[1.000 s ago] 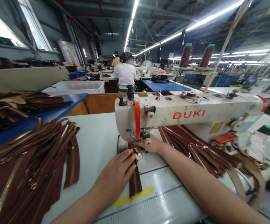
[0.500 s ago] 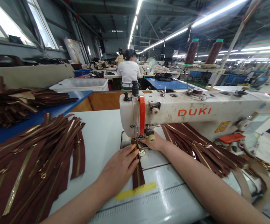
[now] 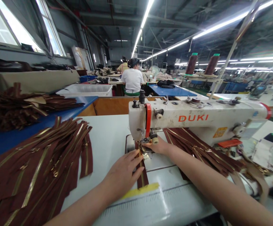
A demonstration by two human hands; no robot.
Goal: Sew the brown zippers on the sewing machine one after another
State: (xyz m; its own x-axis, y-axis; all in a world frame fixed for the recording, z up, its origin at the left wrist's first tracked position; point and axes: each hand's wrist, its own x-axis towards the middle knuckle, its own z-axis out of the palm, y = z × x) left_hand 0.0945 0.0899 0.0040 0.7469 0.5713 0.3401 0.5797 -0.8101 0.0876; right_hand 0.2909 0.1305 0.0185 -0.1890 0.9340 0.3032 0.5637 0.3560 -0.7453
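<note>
1. The left hand (image 3: pixel 123 172) has its fingers a little spread, tips touching a long brown cloth zipper strip with gold teeth (image 3: pixel 143 180); I can't tell if they pinch.
2. The right hand (image 3: pixel 159 146) is under the white metal sewing machine (image 3: pixel 195 117); its fingertips are partly hidden, so I can't tell their grip.
3. The strip lies on a shiny pale table (image 3: pixel 109 135), near end by yellow tape (image 3: pixel 152 187).
4. Tabletop shows between the machine and the brown zipper heap (image 3: pixel 56 160).

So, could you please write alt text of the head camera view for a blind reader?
The left hand rests on a brown zipper strip at a white DUKI sewing machine; the right hand is close by, partly hidden by the machine. Brown zippers lie heaped on both sides; ahead, a person in white is seen from behind.
</note>
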